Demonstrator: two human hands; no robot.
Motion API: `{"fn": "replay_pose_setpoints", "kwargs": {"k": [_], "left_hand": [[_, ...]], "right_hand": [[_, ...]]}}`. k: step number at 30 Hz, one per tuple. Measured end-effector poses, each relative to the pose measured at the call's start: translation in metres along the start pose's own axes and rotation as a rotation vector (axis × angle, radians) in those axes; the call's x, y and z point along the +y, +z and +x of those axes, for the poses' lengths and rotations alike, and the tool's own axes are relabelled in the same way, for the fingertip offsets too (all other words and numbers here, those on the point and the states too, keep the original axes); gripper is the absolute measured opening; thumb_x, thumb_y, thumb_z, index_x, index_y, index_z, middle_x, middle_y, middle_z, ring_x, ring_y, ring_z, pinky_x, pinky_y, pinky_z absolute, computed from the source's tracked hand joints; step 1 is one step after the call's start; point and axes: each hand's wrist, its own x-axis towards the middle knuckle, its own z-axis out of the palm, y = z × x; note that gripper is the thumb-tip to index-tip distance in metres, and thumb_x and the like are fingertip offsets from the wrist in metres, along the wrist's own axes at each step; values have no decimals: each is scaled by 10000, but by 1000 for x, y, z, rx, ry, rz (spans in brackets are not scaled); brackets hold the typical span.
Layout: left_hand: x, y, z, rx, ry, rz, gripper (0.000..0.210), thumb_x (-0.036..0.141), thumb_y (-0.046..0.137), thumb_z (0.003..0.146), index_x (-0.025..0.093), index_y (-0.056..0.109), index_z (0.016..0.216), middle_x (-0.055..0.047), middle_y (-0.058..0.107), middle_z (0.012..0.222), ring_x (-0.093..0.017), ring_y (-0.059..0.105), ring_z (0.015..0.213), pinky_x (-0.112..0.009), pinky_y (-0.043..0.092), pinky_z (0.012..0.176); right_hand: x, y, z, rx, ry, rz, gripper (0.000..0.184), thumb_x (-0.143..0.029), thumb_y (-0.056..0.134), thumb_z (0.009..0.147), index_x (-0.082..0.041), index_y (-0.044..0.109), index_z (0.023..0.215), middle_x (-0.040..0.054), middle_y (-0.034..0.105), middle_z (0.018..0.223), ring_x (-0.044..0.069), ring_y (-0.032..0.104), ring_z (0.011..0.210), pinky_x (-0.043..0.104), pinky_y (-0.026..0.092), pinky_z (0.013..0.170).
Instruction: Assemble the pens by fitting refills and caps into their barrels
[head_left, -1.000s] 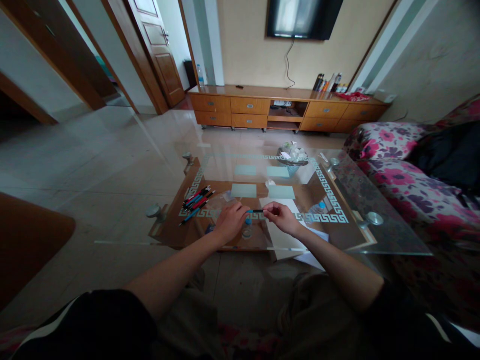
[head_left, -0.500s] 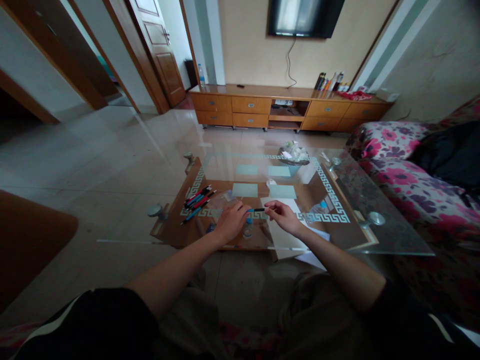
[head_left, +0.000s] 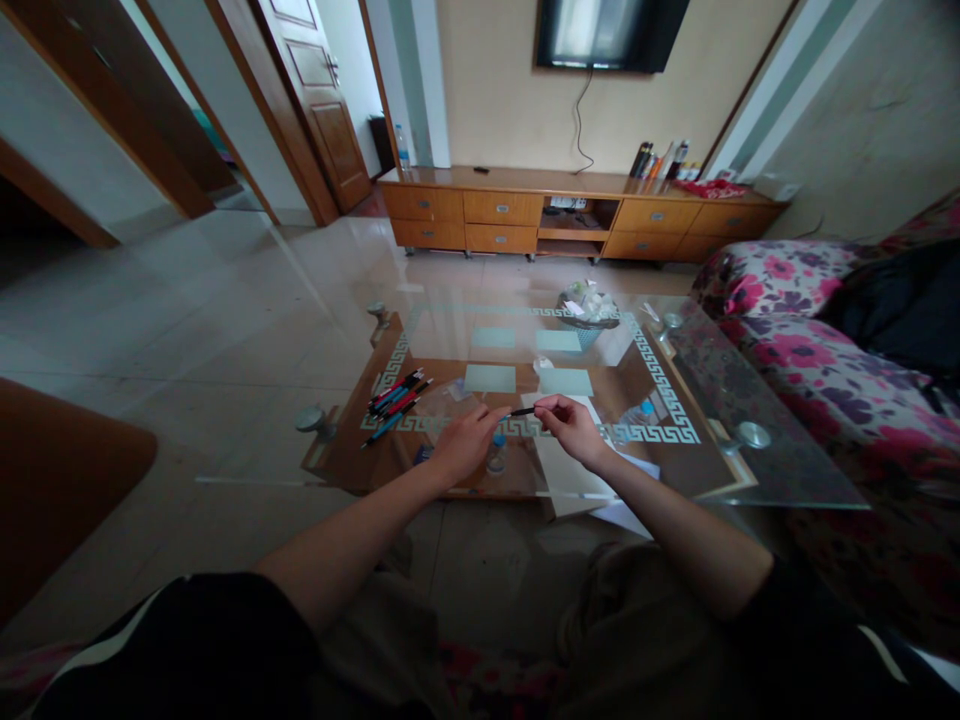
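A slim blue-and-black pen [head_left: 522, 411] is held up between my two hands, over the near part of the glass table [head_left: 787, 480]. My left hand [head_left: 466, 442] is closed on its blue end, while the fingertips of my right hand [head_left: 568, 428] pinch its dark end. The pen tilts slightly up toward the right; both its ends are hidden by fingers. To the left of my left hand lies a loose pile of pens [head_left: 396, 398] in red, blue and black. Below the hands, a small clear bottle with a blue cap [head_left: 496, 456] shows through the glass.
White paper [head_left: 566, 470] shows beneath the glass by my right hand. A basket [head_left: 589, 318] with crumpled plastic stands at the table's far side. A flowered sofa [head_left: 817, 360] is at the right; a long wooden cabinet [head_left: 502, 210] stands along the wall.
My right hand's fingers have closed on the pen's dark end, where they were slightly apart around it. The pen has tipped a little upward at the right.
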Motion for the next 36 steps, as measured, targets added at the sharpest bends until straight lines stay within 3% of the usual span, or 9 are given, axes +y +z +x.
{"fn": "replay_pose_setpoints", "kwargs": {"k": [7, 13, 24, 27, 32, 34, 36], "left_hand": [[2, -3, 0, -17, -11, 52, 465, 206, 383, 989, 333, 462, 1429, -56, 626, 1087, -196, 632, 913, -312, 481, 827], [1, -3, 0, -18, -21, 17, 461, 199, 377, 989, 330, 473, 1420, -53, 629, 1105, -198, 639, 957, -312, 482, 858], [2, -2, -1, -13, -44, 17, 463, 188, 392, 980, 312, 486, 1416, -62, 647, 1119, -207, 641, 953, -324, 474, 878], [1, -1, -1, 3, -33, -42, 459, 188, 390, 979, 310, 495, 1409, -64, 646, 1148, -209, 642, 977, -334, 473, 902], [-6, 6, 1, 84, -38, -293, 400, 226, 415, 976, 268, 560, 1347, -76, 656, 1152, -220, 631, 1016, -352, 478, 921], [-9, 12, 3, 118, -60, -474, 367, 260, 433, 975, 229, 589, 1305, -79, 673, 1098, -202, 645, 934, -330, 502, 867], [-13, 19, 5, 97, -147, -680, 377, 305, 438, 978, 211, 566, 1319, -55, 679, 939, -151, 634, 700, -278, 519, 700]], "right_hand": [[-10, 0, -2, 41, 76, 73, 413, -553, 704, 761, -179, 653, 930, 18, 646, 744, 132, 571, 611, 257, 453, 535], [-12, -2, -2, 68, 107, 132, 420, -564, 692, 770, -180, 629, 927, 46, 673, 866, 114, 568, 614, 229, 422, 499], [-16, -4, -1, 265, 191, 285, 351, -479, 711, 741, -184, 617, 904, 56, 681, 980, 156, 647, 763, 228, 474, 551], [-10, -8, 1, 278, 168, 163, 322, -452, 698, 754, -179, 650, 917, 60, 689, 921, 162, 637, 746, 247, 487, 570], [0, -16, 4, 231, -2, -261, 234, -378, 665, 784, -173, 713, 887, 63, 721, 830, 173, 639, 702, 295, 495, 653], [1, -20, 5, 219, -34, -360, 206, -354, 659, 790, -175, 719, 871, 65, 735, 830, 180, 651, 704, 300, 497, 671], [2, -23, 6, 225, -30, -422, 182, -333, 656, 794, -177, 719, 866, 65, 744, 838, 183, 660, 700, 296, 495, 662]]}}
